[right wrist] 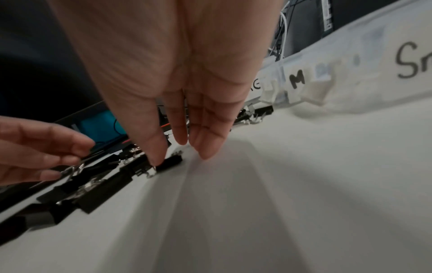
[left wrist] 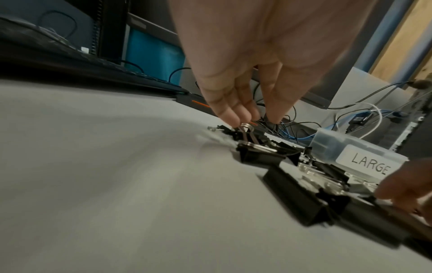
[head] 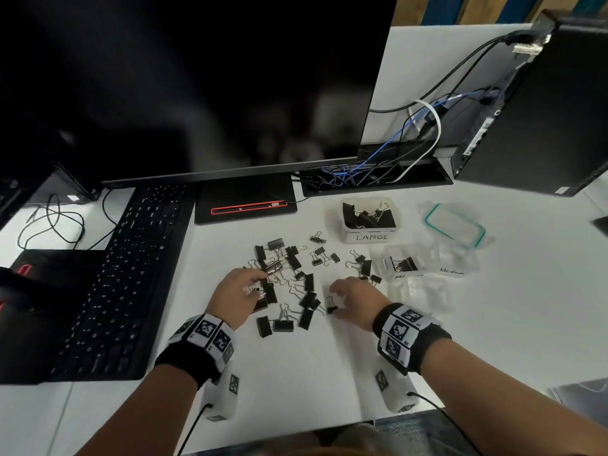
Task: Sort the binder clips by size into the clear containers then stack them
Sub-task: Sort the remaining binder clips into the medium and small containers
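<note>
Several black binder clips of mixed sizes lie scattered on the white table. My left hand reaches into the pile's left side. In the left wrist view its fingertips touch the wire handle of a large clip, and the thumb stands apart. My right hand hovers over a small clip. Its thumb presses on that small clip while the fingers stay straight. The LARGE container and the medium container hold clips. A third clear container stands nearest.
A black keyboard lies to the left and a dark monitor stands behind the pile. Behind the containers are a cable tray and a PC tower. A green-rimmed lid lies to the right of the LARGE container.
</note>
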